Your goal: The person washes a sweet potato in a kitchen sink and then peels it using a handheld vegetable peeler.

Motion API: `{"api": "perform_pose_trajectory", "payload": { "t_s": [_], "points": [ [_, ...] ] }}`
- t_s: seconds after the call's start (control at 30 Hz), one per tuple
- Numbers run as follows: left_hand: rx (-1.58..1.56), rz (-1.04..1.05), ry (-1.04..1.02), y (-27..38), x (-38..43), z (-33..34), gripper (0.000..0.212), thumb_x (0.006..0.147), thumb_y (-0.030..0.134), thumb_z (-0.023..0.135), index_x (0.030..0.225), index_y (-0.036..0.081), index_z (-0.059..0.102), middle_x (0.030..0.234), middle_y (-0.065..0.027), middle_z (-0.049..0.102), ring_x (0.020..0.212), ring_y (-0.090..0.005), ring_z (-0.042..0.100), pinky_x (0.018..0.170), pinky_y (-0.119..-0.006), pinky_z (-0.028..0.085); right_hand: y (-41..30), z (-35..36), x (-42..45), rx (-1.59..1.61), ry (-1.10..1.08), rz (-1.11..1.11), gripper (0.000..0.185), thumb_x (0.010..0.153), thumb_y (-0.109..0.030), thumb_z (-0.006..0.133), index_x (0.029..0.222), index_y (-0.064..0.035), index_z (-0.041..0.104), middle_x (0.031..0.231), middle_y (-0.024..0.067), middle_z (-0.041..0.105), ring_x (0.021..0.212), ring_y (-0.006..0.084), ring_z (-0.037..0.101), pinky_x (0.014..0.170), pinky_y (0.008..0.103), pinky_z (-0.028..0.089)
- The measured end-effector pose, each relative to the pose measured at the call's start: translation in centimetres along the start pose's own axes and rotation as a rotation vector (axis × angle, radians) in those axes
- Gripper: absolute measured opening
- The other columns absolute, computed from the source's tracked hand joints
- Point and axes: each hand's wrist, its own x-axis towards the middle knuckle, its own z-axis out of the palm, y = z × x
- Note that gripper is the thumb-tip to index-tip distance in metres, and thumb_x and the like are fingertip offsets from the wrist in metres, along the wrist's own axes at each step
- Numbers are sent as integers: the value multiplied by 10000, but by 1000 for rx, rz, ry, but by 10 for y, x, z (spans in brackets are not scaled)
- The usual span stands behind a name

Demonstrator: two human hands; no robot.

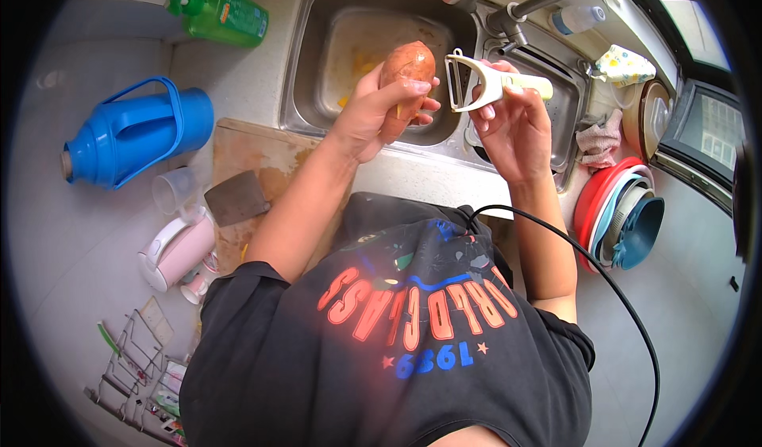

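Over the near edge of a stainless steel sink basin (333, 36), my left hand (381, 105) grips a reddish-brown sweet potato (409, 63). The tuber points away from me, and a small yellow patch shows on it near my fingers. To its right, my right hand (511, 117) holds a Y-shaped peeler (489, 84) by its pale green handle, the blade turned left towards the tuber. Blade and sweet potato are apart. Yellow-orange scraps (364, 63) lie on the basin floor, partly hidden behind my left hand.
A faucet (509, 21) reaches over the basins. Left are a green pump bottle (226, 17), a blue thermos flask (140, 131), a pink kettle (181, 247) and a cleaver blade (238, 198) on a cutting board (238, 143). Nested bowls (619, 215) stand right; a black cable (613, 280) crosses my right arm.
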Motion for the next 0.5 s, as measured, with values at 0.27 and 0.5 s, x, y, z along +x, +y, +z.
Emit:
{"api": "perform_pose_trajectory", "payload": {
  "t_s": [0.27,0.5],
  "points": [
    [-414,56,-167,-5,2,-22,506,1037,435,458,1276,-11,484,1082,-146,599,889,-206,637,698,-329,568,1,-2,15,27,-100,78,337,988,-309,468,1150,-33,575,800,42,555,654,147,487,603,299,419],
    [-568,-125,96,-2,7,-27,548,1005,528,472,1219,23,497,1031,-164,630,924,-276,652,839,-390,564,14,-2,35,-251,-31,140,215,894,-167,670,1058,-62,579,894,8,590,848,127,575,823,309,442]
  ]
}}
